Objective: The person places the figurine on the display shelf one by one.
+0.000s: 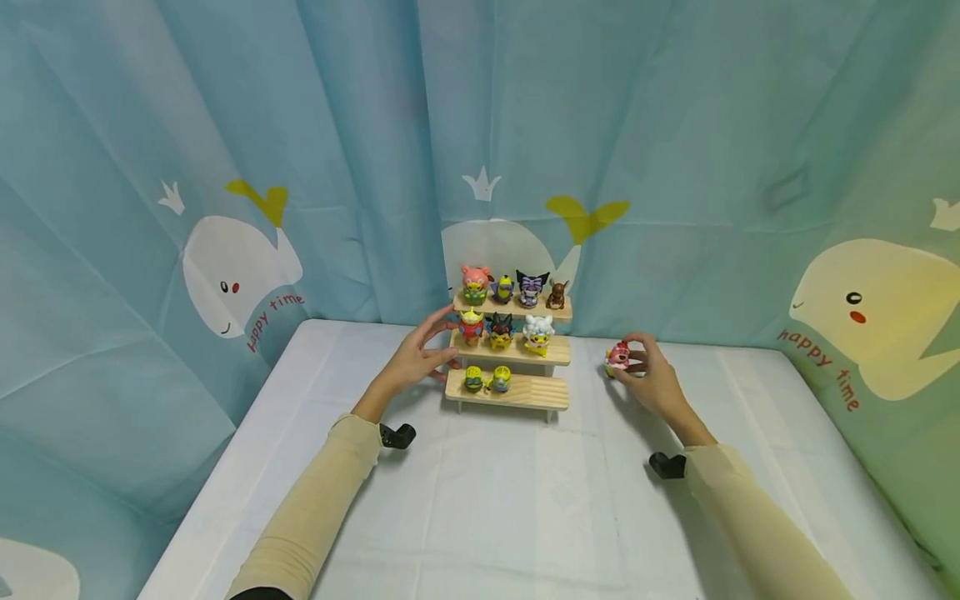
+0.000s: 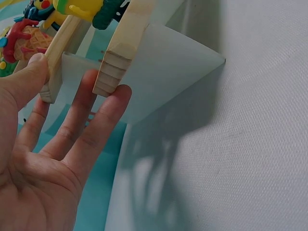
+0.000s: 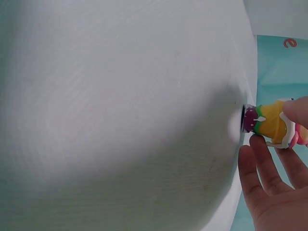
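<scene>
A three-tier wooden display stand [image 1: 536, 390] holds small toy figurines. My left hand [image 1: 414, 357] is at its left end; in the left wrist view the thumb [image 2: 36, 67] lies against one board, with fingers around the board ends. To the right of the stand, my right hand [image 1: 651, 379] pinches a toy figurine [image 1: 618, 357] with a pink-red head. Its yellow body and purple base [image 3: 250, 119] show in the right wrist view, the base right at the white tabletop. Thumb and fingers cover part of its head.
Top-tier figurines include a pink one [image 1: 475, 283] and a brown one [image 1: 557, 294]. A white-headed figurine [image 1: 538, 333] is among three on the middle tier; two yellow ones, one a yellow figurine [image 1: 501, 380], stand on the bottom tier's left. A whale-print curtain [image 1: 675, 275] hangs behind the table [image 1: 510, 517].
</scene>
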`<act>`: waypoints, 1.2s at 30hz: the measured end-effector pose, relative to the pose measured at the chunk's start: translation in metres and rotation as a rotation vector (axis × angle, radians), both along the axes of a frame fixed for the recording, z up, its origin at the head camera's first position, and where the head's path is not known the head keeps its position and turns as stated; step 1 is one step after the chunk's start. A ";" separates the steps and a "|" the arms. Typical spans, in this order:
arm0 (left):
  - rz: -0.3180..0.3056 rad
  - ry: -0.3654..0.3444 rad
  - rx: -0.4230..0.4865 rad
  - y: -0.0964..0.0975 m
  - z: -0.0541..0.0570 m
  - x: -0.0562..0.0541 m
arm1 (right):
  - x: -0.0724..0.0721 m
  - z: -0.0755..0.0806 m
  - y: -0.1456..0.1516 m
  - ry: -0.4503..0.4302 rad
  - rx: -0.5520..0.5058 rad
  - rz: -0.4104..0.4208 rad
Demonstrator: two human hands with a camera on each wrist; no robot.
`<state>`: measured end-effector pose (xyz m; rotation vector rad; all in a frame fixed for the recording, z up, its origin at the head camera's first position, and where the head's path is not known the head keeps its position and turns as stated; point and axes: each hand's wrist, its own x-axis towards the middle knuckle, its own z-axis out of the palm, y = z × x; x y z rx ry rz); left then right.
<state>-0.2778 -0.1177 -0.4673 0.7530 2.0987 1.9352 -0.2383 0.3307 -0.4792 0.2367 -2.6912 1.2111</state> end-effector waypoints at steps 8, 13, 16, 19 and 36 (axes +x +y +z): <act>-0.003 -0.011 0.016 0.001 -0.001 0.000 | 0.005 0.006 -0.002 -0.044 0.022 0.013; 0.000 -0.025 0.018 0.001 0.000 0.002 | 0.012 0.010 0.000 -0.035 0.031 0.035; 0.000 -0.027 0.013 0.001 0.000 0.002 | 0.017 0.014 0.001 -0.032 0.021 0.052; 0.003 -0.017 0.004 0.000 0.001 0.001 | 0.023 0.019 0.001 -0.028 0.004 0.078; 0.008 0.008 -0.018 -0.001 0.000 -0.001 | 0.062 0.034 0.000 0.042 -0.071 0.189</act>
